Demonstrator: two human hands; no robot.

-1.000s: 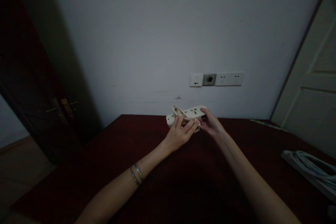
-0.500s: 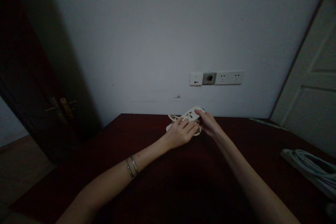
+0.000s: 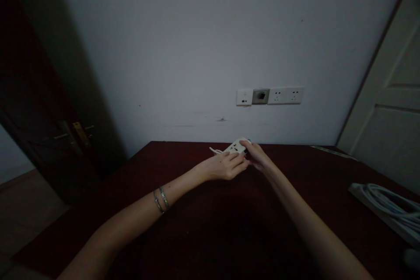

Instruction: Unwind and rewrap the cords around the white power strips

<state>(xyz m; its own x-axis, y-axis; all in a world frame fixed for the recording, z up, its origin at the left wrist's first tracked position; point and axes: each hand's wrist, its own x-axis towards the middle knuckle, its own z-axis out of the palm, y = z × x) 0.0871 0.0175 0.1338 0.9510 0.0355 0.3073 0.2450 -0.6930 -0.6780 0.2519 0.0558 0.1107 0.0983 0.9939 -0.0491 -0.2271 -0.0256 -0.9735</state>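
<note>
A white power strip (image 3: 235,147) with dark socket holes is held tilted near the table's far edge. My right hand (image 3: 257,155) grips its right end, thumb on top. My left hand (image 3: 228,166) lies across the strip's near side, its fingers closed over it and reaching toward my right hand. A white cord (image 3: 215,151) sticks out at the strip's left; the rest of it is hidden behind my left hand. Two silver bracelets (image 3: 161,200) circle my left forearm.
Beneath is a dark red wooden table (image 3: 183,245). A coiled white cable (image 3: 387,203) lies on a pale strip at the right. Wall sockets (image 3: 285,96) sit above the far edge. A dark door (image 3: 42,140) stands left, a pale door (image 3: 393,122) right.
The power strip has shifted slightly left and down and tilted. My left hand has slid farther over it, covering more of the strip and the cord loops.
</note>
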